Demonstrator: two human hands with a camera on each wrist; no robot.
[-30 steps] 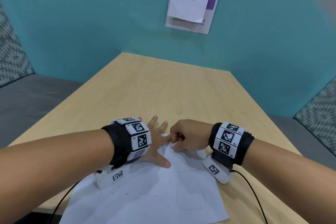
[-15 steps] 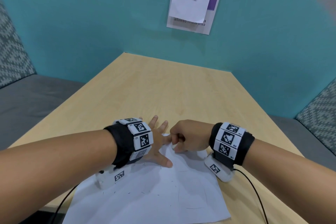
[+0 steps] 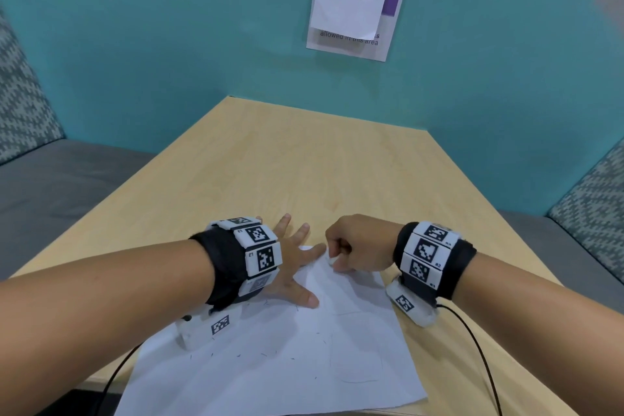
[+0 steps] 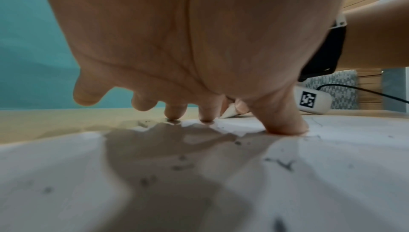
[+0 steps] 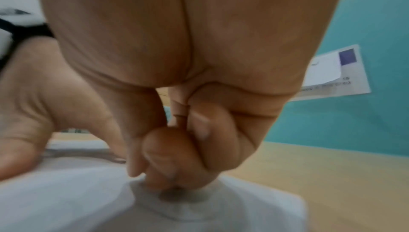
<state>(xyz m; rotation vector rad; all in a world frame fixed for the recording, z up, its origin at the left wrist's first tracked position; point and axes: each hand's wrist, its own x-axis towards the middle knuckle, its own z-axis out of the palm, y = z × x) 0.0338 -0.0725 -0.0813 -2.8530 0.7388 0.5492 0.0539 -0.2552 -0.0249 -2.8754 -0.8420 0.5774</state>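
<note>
A white sheet of paper point(image 3: 270, 365) lies on the near end of a light wooden table point(image 3: 304, 162), with faint pencil outlines and dark crumbs on it. My left hand point(image 3: 292, 262) is spread flat on the sheet's far left corner, fingertips point(image 4: 284, 124) pressing down. Just to its right, my right hand point(image 3: 358, 243) is curled into a fist and pinches a small white eraser point(image 3: 332, 260), whose tip point(image 4: 229, 113) touches the paper. In the right wrist view the curled fingers point(image 5: 177, 148) hide the eraser and press onto the paper point(image 5: 66, 192).
A teal wall with a paper-covered sign point(image 3: 354, 13) stands behind the table. Grey benches with patterned cushions point(image 3: 23, 101) flank the table on both sides. Black cables point(image 3: 479, 348) trail from both wrist cameras toward the near edge.
My right hand with the eraser has shifted very slightly to the right on the paper. The left hand stays pressed in the same spot.
</note>
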